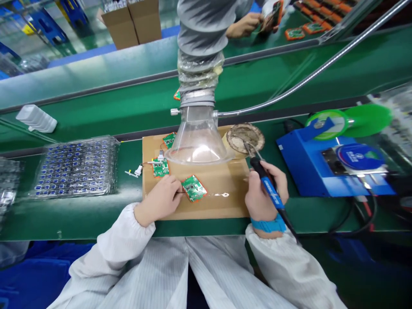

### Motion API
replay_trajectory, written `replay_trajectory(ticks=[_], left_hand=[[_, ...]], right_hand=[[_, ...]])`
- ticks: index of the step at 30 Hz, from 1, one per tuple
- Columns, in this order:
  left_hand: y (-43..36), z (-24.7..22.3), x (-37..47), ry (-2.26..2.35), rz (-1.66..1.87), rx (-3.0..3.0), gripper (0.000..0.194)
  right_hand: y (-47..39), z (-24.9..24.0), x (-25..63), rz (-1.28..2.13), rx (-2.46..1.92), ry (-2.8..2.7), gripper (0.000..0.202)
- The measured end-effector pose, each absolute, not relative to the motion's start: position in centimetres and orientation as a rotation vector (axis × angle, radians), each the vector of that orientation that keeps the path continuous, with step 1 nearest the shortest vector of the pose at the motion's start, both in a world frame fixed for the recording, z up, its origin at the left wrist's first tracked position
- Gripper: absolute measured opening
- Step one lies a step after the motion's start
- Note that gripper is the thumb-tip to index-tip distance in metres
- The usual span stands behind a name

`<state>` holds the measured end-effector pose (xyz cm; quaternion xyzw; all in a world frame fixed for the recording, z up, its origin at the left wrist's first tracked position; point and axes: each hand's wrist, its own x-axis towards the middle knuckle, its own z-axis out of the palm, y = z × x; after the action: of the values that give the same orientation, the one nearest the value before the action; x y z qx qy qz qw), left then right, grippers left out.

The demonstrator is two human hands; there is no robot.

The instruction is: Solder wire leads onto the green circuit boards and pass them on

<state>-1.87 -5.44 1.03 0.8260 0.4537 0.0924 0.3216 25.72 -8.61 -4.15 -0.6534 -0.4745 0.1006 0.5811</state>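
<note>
My right hand (265, 189) is wrapped round a blue and black soldering iron (269, 189), whose tip reaches over a round, crusted tin (245, 138). On the cardboard sheet (222, 208), my left hand (163, 198) is closed in a pinch at the left edge of a green circuit board (194, 188) with an orange rim; a thin dark wire shows between fingers and board. Another green board (160, 167) with a white connector lies just behind my left hand. A third board (169, 140) is partly hidden by the clear fume hood (201, 139).
A grey duct (204, 38) holds the hood above the cardboard. Stacked clear trays (75, 167) of small blue parts stand left. A blue machine (299, 165) with a green spool (328, 124) stands right. Across the bench, another person's hands (245, 25) hold an orange-edged piece.
</note>
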Motion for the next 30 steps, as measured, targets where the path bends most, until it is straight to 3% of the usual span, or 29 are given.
replay_trajectory(ticks=[9,14,18,20,25,30], left_hand=[[-0.2,5.2,-9.3,1.088,0.5,1.125,0.035],[8.4,6.4,-13.4,1.389,0.76,1.075,0.017],[14.8,5.7,-13.3,2.12,1.044,1.471,0.003],[17.0,4.7,-11.4,2.29,0.896,1.752,0.013],[20.5,1.1,-3.2,1.882,0.207,2.287,0.046],[24.4,-0.5,0.8,1.835,-0.037,2.305,0.045]], right_hand=[[-10.5,-6.0,25.2,0.268,-1.473,-1.002,0.03],[-10.4,-6.1,25.2,0.298,-1.463,-0.96,0.031],[-10.5,-5.9,25.1,0.308,-1.458,-0.945,0.031],[-10.5,-5.6,25.0,0.303,-1.458,-0.94,0.031],[-10.1,-5.0,24.8,0.285,-1.459,-0.945,0.028],[-10.1,-5.2,24.9,0.298,-1.467,-0.946,0.027]])
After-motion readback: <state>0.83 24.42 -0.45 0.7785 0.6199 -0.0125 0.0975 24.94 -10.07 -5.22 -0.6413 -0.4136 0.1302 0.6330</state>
